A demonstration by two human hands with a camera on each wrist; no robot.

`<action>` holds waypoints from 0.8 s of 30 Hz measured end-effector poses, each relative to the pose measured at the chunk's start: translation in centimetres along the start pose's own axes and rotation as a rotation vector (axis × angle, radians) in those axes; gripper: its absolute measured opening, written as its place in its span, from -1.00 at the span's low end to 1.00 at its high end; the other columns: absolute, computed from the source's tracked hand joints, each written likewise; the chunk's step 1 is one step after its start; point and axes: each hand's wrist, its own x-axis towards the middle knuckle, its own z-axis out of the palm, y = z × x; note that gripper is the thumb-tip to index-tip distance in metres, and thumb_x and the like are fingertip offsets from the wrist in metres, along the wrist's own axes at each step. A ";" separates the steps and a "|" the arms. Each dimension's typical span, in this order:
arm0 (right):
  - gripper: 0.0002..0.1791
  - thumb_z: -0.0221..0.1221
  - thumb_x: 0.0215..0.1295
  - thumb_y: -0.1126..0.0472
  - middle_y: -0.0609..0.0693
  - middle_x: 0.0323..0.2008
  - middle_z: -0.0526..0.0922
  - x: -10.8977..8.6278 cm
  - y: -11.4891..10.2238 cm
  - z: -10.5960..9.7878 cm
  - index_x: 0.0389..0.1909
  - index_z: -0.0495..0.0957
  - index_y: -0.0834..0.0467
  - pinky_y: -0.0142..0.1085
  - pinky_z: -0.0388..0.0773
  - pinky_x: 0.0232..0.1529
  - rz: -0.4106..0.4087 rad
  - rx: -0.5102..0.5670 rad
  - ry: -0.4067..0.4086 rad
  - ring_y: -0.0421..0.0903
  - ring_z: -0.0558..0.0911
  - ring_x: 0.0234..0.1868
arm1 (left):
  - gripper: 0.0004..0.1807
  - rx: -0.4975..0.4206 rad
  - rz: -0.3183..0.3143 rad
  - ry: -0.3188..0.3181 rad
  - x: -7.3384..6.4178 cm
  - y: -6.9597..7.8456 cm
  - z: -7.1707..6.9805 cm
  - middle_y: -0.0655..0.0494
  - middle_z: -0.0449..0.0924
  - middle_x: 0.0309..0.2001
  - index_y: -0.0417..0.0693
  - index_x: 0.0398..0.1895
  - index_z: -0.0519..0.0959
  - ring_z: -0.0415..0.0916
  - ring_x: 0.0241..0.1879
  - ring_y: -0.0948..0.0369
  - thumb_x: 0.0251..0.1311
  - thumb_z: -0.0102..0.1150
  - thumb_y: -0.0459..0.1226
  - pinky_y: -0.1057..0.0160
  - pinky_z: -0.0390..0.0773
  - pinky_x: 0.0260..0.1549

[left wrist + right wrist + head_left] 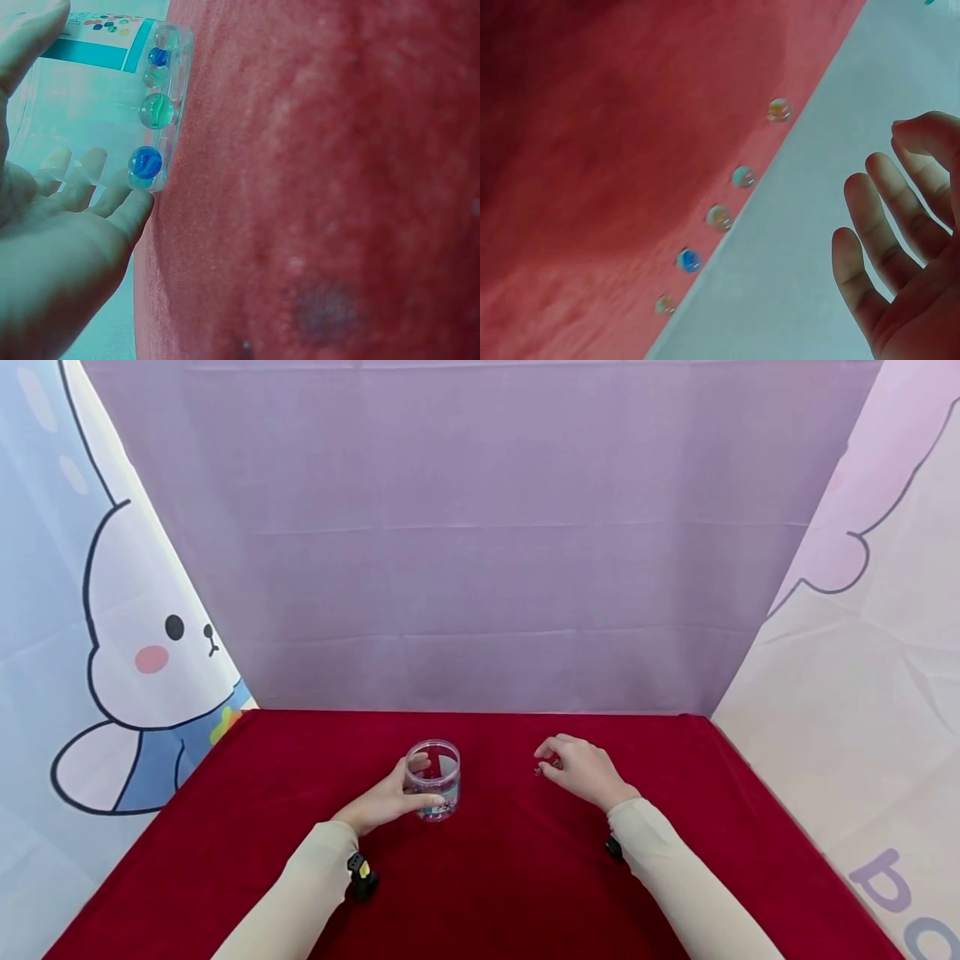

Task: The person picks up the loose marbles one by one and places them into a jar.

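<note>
A clear plastic jar (pixel 451 795) without a lid stands on the red cloth, left of the middle. My left hand (pixel 390 797) grips it from the left, thumb across the front and fingers round the far side. Through the wall in the left wrist view, several glass marbles (pixel 157 111) show along the jar's bottom, beside a printed label (pixel 97 49). Over the cloth to the right is my right hand (pixel 588 768), palm visible in the right wrist view with fingers loosely bent and nothing held. Several marbles (pixel 689 260) lie in a loose row on the cloth near it.
Red cloth (pixel 510 877) covers the whole table. A plain purple curtain (pixel 480 543) closes off the back. Printed panels flank both sides, the left (pixel 150 610) bearing a cartoon rabbit. Each wrist wears a small black device (pixel 362 875).
</note>
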 end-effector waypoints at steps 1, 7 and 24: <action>-0.79 0.33 0.29 0.18 -0.14 -0.16 0.64 -0.1 0.2 0.0 -0.06 0.68 0.03 -0.28 0.54 -0.33 0.008 -0.001 -0.002 -0.15 0.60 -0.24 | 0.00 0.000 0.000 0.000 0.0 0.0 0.0 0.01 0.09 0.48 -0.02 0.54 0.00 0.23 0.29 0.01 0.19 0.42 -0.06 -0.11 0.41 0.22; -0.79 0.33 0.29 0.18 -0.16 -0.18 0.63 -0.5 1.6 0.0 -0.07 0.68 0.05 -0.28 0.54 -0.32 0.043 -0.019 -0.016 -0.21 0.55 -0.27 | -0.01 -0.007 0.001 -0.004 0.0 -0.1 0.0 0.00 0.09 0.48 -0.02 0.54 0.00 0.22 0.30 0.00 0.19 0.41 -0.06 -0.11 0.41 0.21; -0.78 0.34 0.27 0.21 -0.09 -0.13 0.66 -1.2 4.5 0.1 -0.07 0.69 0.07 -0.07 0.61 -0.16 0.167 -0.017 -0.052 -0.10 0.62 -0.15 | -0.01 -0.013 -0.001 0.002 0.2 -0.3 0.1 0.00 0.10 0.48 0.01 0.54 0.01 0.23 0.30 -0.01 0.18 0.42 -0.05 -0.13 0.42 0.20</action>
